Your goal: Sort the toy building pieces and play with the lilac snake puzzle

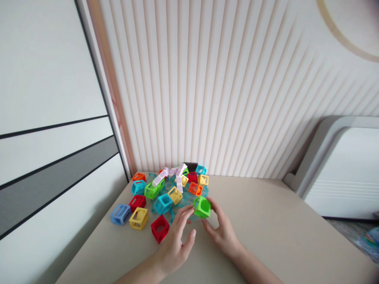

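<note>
A bright green hollow cube block [202,207] is held up off the table by my right hand [224,235], its thumb below and its fingers along the right side. My left hand [178,241] reaches to the cube's left edge, fingertips at or touching it. Its thumb stands well apart and the fingers are stretched out. Close to the left of that hand lies a red cube block [160,229]. Further left sit a yellow block [138,219] and a blue block [121,214].
Beyond my hands, several coloured hollow blocks and pale lilac pieces [160,178] lie in a pile over translucent teal plastic [189,199]. The beige table [266,225] meets a ribbed wall [201,98] behind and a white panel [53,79] at left.
</note>
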`<state>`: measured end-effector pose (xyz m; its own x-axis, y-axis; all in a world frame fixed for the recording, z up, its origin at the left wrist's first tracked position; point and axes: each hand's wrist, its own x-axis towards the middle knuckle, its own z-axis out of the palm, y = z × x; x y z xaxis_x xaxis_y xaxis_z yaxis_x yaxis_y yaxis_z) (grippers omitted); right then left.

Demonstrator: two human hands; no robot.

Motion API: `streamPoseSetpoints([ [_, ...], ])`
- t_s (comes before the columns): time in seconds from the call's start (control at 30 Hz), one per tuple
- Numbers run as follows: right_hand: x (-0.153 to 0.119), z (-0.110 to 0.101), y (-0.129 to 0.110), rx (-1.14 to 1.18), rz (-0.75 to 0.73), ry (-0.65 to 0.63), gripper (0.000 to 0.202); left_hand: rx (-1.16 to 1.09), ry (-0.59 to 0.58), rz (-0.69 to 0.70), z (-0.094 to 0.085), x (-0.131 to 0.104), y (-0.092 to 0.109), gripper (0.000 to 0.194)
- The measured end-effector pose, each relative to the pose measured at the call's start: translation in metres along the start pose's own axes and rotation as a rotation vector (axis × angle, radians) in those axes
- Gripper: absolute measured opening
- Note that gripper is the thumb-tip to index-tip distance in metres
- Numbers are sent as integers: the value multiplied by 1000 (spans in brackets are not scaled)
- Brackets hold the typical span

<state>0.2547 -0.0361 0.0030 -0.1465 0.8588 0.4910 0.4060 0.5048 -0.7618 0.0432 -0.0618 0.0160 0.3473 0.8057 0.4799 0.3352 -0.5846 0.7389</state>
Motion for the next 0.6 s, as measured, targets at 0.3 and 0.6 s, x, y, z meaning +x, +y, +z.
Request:
streamPoseSetpoints([
  [0.3,5,1,3,-33,12,80,57,201,-1,90,-1,-3,3,61],
  [0.6,6,5,9,-36,68,85,56,273,-194,229,-11,-3,20,42],
])
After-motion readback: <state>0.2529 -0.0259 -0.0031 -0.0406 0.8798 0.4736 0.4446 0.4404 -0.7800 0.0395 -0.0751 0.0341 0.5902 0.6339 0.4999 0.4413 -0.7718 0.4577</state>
